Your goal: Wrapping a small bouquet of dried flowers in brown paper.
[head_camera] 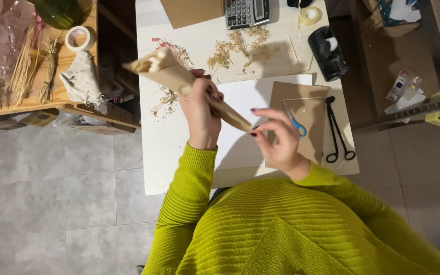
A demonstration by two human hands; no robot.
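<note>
Kraft-brown paper cone (189,84) sits clasped mid-length in the left hand (200,109), wide mouth up-left past the white table (154,153) edge; the right hand (278,137) pinches its tip; beyond the grip lie one black scissors (338,133), one calculator (246,12), two tape rolls.

Above the white worktop (159,147), the left hand (201,114) grips a brown paper cone (179,76) of dried flowers while the right hand (280,140) pinches its tip, near black scissors (338,132).
</note>
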